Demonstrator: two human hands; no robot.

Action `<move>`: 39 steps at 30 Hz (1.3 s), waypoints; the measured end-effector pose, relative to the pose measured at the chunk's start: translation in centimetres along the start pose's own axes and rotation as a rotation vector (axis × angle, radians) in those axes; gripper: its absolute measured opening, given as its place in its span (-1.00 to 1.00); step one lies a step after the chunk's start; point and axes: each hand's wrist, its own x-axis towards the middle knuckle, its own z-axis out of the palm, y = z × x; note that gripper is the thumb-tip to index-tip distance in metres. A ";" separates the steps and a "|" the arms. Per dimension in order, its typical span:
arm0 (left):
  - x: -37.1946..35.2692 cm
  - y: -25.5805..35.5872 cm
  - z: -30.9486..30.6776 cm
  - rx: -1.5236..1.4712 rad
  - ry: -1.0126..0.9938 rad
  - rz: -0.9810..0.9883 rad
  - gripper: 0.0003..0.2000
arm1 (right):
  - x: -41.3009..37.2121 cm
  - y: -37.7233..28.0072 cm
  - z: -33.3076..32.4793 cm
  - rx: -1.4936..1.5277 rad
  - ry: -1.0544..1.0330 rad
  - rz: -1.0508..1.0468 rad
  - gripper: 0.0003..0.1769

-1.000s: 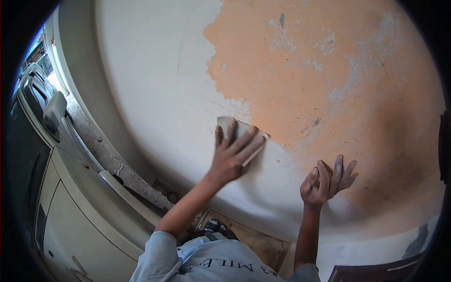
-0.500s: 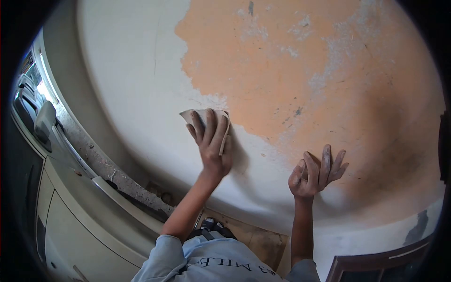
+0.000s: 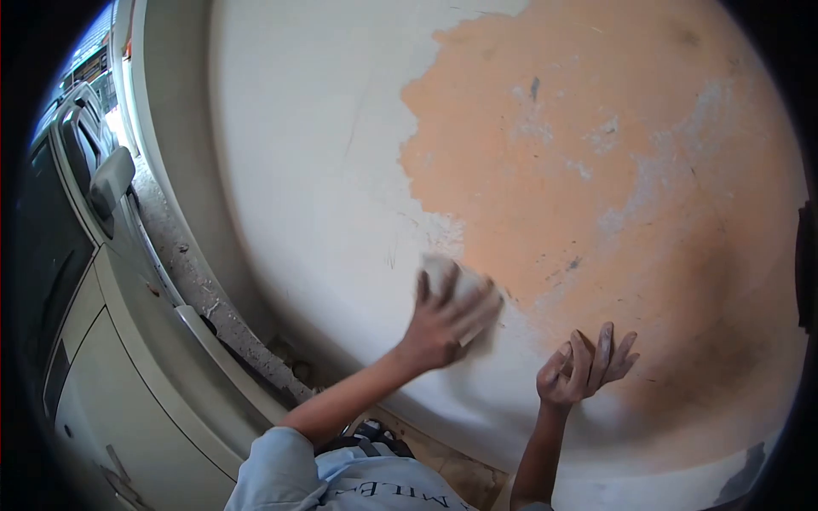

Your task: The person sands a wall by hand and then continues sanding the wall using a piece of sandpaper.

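Observation:
My left hand (image 3: pixel 447 324) presses a folded, pale sheet of sandpaper (image 3: pixel 441 267) to the wall. Its fingers lie spread over the sheet, slightly blurred, just below the ragged edge where white coating meets an orange patch (image 3: pixel 503 170). To the right, my right hand (image 3: pixel 579 368) is raised close to the wall, fingers apart and loosely curled, holding nothing. Grey-white dust coats its fingertips. Scuffs and pale scraped spots mark the orange area, while the white wall surface (image 3: pixel 298 153) spreads to the left.
A light-coloured vehicle (image 3: pixel 128 383) with a side mirror (image 3: pixel 112 180) stands close on my left. Between it and the wall runs a strip of rough, littered ground (image 3: pixel 204 285). A dark grey patch (image 3: pixel 745 477) shows low on the wall at right.
My view has shifted, so the wall sits lower and further right. My left hand has slid slightly right and down with the sandpaper, its forearm more slanted. My right hand keeps its pose.

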 end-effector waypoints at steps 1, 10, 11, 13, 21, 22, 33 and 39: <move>-0.3 -0.5 0.0 -0.009 0.008 0.040 -0.63 | 0.0 0.1 0.0 0.003 0.001 -0.006 -0.81; 5.1 -3.6 -2.6 -0.058 0.309 -0.211 -0.52 | 4.1 -1.3 -0.7 0.126 -0.170 -0.050 -0.80; 3.5 -1.7 -1.3 -0.040 0.241 -0.104 -0.50 | 5.5 -1.8 -0.3 0.134 -0.208 -0.080 -0.79; 1.4 -0.4 -0.6 -0.023 0.013 0.020 -0.50 | 8.0 -3.1 0.5 0.145 -0.243 -0.152 -0.77; 8.1 -7.6 -5.8 0.052 0.532 -0.285 -0.48 | 10.0 -4.7 2.2 0.098 -0.231 -0.258 -0.75; 6.9 -6.7 -4.9 0.065 0.426 -0.222 -0.47 | 10.0 -4.8 2.1 0.092 -0.230 -0.258 -0.75; 6.4 -8.9 -6.6 0.000 0.501 -0.385 -0.53 | 10.0 -4.6 2.3 0.042 -0.223 -0.265 -0.75; 0.8 -6.2 -3.3 0.008 0.223 -0.143 -0.51 | 9.8 -4.7 2.4 0.022 -0.211 -0.273 -0.76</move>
